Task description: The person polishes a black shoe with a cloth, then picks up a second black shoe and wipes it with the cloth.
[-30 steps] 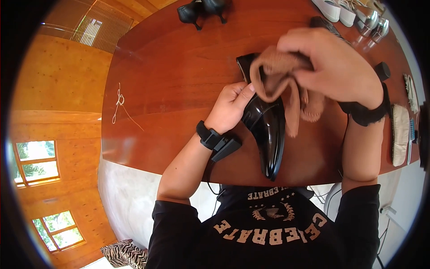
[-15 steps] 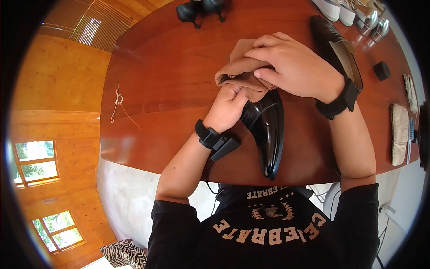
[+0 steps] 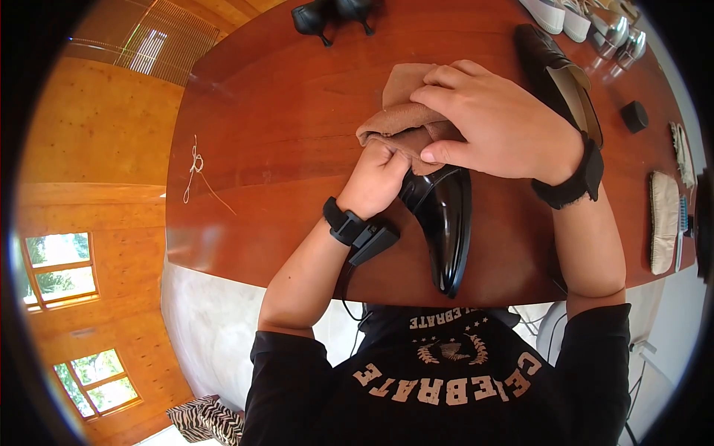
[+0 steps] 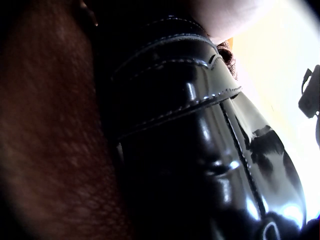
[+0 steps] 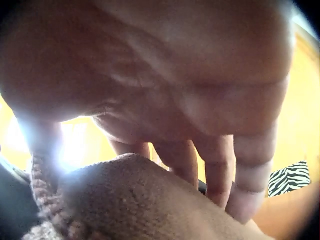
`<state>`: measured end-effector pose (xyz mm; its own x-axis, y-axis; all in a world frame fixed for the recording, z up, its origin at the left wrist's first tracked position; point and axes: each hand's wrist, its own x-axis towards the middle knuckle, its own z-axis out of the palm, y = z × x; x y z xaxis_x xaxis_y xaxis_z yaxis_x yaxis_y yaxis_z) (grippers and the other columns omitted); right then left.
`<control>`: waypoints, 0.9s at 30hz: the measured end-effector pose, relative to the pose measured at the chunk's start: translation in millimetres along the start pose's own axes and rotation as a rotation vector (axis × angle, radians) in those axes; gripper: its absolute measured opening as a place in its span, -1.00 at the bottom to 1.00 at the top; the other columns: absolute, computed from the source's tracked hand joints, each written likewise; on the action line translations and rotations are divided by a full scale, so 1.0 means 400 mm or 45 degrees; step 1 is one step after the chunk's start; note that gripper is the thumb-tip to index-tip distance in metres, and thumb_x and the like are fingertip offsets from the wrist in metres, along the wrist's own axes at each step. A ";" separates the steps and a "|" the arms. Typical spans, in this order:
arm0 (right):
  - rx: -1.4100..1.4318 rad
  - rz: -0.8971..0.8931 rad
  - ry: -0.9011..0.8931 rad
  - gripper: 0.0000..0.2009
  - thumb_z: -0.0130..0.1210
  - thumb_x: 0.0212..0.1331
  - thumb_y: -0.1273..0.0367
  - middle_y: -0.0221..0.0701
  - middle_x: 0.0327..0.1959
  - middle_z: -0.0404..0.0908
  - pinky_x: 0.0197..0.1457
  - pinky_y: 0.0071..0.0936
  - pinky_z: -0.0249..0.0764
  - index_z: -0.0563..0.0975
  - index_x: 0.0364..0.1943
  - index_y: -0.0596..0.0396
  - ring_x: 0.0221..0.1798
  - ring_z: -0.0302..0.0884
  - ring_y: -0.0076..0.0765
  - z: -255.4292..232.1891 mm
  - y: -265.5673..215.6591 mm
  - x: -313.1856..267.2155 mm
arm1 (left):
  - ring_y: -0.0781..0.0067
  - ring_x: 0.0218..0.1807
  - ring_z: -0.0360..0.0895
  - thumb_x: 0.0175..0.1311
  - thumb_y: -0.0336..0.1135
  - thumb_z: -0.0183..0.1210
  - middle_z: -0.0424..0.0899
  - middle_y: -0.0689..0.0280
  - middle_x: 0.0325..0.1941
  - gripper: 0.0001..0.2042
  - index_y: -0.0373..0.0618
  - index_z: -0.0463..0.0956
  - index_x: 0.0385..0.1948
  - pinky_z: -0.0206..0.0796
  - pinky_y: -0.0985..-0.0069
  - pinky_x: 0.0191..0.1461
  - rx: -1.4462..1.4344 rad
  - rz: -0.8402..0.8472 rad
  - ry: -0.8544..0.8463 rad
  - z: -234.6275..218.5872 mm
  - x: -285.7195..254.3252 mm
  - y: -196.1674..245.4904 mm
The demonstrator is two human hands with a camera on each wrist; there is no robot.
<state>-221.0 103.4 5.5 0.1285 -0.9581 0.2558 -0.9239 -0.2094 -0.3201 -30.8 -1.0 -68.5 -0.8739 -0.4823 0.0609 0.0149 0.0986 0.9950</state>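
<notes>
A glossy black shoe (image 3: 446, 230) lies on the table, its toe towards the person. The left hand (image 3: 373, 182) grips it near the opening, the thumb partly hidden under a brown cloth (image 3: 405, 82). In the left wrist view the palm (image 4: 55, 125) lies close along the shiny, stitched upper (image 4: 200, 150). Over the shoe's rear, the right hand (image 3: 502, 123) holds the cloth, thumb and fingers on either side of a bunched fold. The right wrist view shows bent fingers (image 5: 215, 165) on the ribbed cloth (image 5: 135, 195). Cloth and hands cover the heel.
Another dark shoe (image 3: 554, 74) lies beyond the right wrist. Black heels (image 3: 335, 18) stand at the far edge, white shoes (image 3: 558, 18) and silver ones (image 3: 621, 41) at the far right. A black block (image 3: 634, 117), a pale brush (image 3: 664, 223) and string (image 3: 196, 167) lie on the table.
The right hand has brought the cloth left and down over the shoe's rear, then shifted slightly towards the person. The left hand keeps its grip, its thumb now partly covered.
</notes>
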 end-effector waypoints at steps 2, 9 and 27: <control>0.001 -0.034 0.084 -0.60 0.26 0.16 0.11 -0.12 -0.05 0.63 0.16 -0.12 0.50 0.63 -0.17 0.22 0.07 0.52 0.06 0.010 0.011 0.002 | 0.42 0.16 0.62 0.47 -0.49 -0.18 0.67 0.17 0.14 -0.63 -0.39 0.53 0.16 0.47 0.45 0.23 0.008 0.030 0.001 0.002 0.002 -0.003; 0.079 0.005 0.128 -0.68 0.18 0.26 0.20 -0.13 -0.10 0.66 0.15 -0.06 0.48 0.59 -0.14 0.20 0.06 0.56 0.06 0.024 0.054 0.027 | 0.61 -0.16 0.57 0.63 -0.08 -0.05 0.71 0.32 -0.19 -0.57 -0.36 0.61 -0.07 0.45 0.55 -0.02 0.051 -0.024 -0.010 -0.003 0.007 -0.005; -0.054 -0.012 0.106 -0.77 0.22 0.20 0.31 -0.11 -0.15 0.68 0.08 -0.10 0.52 0.59 -0.25 0.24 0.00 0.59 0.07 -0.001 0.018 0.006 | 0.41 0.20 0.54 0.63 -0.13 -0.05 0.67 0.22 0.14 -0.58 -0.36 0.63 0.03 0.33 0.44 0.35 0.024 0.169 -0.042 0.009 0.017 0.005</control>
<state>-227.6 99.6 4.1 0.1089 -0.9362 0.3341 -0.9375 -0.2085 -0.2786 -38.5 -1.0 -66.5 -0.8802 -0.4353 0.1891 0.1225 0.1764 0.9767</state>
